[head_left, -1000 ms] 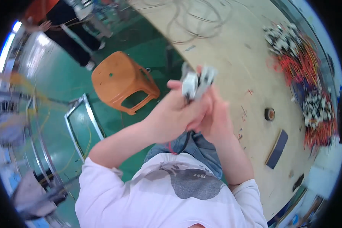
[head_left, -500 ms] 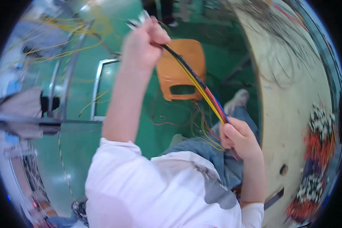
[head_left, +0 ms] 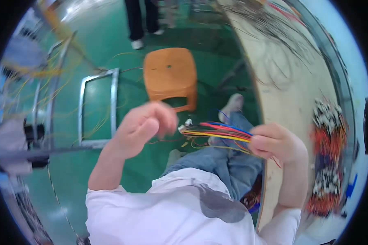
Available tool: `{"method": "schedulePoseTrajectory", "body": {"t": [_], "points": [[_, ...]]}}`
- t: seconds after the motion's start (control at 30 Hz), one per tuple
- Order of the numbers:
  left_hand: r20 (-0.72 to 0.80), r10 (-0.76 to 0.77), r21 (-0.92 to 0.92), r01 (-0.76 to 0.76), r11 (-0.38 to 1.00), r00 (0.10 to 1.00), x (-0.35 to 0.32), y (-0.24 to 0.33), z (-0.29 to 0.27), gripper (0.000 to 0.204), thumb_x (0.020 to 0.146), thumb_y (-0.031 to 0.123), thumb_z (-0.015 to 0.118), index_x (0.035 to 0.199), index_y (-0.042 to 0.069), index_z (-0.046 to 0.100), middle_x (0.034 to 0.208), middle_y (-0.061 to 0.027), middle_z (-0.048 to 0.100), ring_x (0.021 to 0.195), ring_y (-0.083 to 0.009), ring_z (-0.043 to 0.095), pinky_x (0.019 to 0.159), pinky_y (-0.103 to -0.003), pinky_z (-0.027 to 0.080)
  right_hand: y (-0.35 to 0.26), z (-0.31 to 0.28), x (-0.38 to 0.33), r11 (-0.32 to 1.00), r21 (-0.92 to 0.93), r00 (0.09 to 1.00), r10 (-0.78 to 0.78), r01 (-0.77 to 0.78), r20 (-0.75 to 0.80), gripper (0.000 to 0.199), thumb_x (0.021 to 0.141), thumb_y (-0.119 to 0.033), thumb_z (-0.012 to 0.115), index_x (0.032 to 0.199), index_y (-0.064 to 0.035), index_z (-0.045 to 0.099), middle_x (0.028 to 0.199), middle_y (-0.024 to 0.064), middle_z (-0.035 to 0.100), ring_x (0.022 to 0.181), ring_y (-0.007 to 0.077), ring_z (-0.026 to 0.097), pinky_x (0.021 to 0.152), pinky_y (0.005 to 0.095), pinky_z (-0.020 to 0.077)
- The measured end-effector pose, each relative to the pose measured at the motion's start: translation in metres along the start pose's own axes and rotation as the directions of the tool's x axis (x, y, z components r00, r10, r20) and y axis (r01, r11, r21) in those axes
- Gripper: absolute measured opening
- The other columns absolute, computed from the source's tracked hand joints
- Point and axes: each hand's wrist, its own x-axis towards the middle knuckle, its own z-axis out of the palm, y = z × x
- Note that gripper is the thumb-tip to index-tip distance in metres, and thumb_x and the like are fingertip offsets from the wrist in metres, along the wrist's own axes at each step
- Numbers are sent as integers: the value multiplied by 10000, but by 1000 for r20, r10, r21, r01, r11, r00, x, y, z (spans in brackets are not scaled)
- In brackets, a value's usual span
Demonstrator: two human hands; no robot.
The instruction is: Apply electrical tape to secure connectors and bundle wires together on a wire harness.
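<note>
My right hand [head_left: 276,143] pinches a bundle of wires [head_left: 221,132], coloured red, yellow, blue and dark. The bundle stretches leftward over my legs. At its left end are small white connectors [head_left: 185,125]. Just left of those connectors my left hand [head_left: 149,124] hangs apart from the bundle, its fingers bent and smeared by motion. Whether anything lies in those fingers does not show.
An orange stool [head_left: 169,73] stands ahead on the green floor. To the right runs a wooden table [head_left: 280,106] with loose dark wires and piles of white-ended orange wires [head_left: 329,126]. Metal frames [head_left: 115,96] stand left. A person's legs [head_left: 141,20] show beyond the stool.
My left hand has let go of the wires' connector end and come down nearer to me. The bundle, stretched slantwise before, now lies nearly level from my right hand.
</note>
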Motion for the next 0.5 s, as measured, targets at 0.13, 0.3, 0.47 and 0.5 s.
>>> {"method": "schedulePoseTrajectory", "body": {"t": [0.13,0.3,0.47,0.5], "points": [[443,65,299,-216,929,894,68,8,47,451,845,376,501,1099,6,456,888,-72,505,836,-179,476,737,-297,397,-5,-1,-11,980,197,999,-36,29,36,306,862,-246,485,642,-34,494,550,-46,391,455,17,291,396,187,204],[737,-477,48,667,743,479,65,-22,53,281,900,263,416,788,22,506,608,16,446,523,-54,399,458,-216,320,39,-10,-62,964,248,993,-70,93,-99,337,867,-285,486,647,-30,491,543,-55,373,452,12,287,389,187,196],[534,-469,-482,709,515,704,54,5,51,252,885,218,395,787,15,509,557,-14,440,483,-75,414,422,-224,312,106,4,-72,826,501,966,-218,258,-138,354,858,-327,494,656,-36,490,541,-58,362,454,13,285,384,183,187],[503,-334,-680,604,416,797,60,17,54,244,881,168,371,908,-11,535,549,-45,466,437,-107,422,394,-267,337,121,8,-64,745,581,940,-315,329,-129,351,859,-332,492,659,-43,487,546,-58,362,456,14,285,385,183,186]]}}
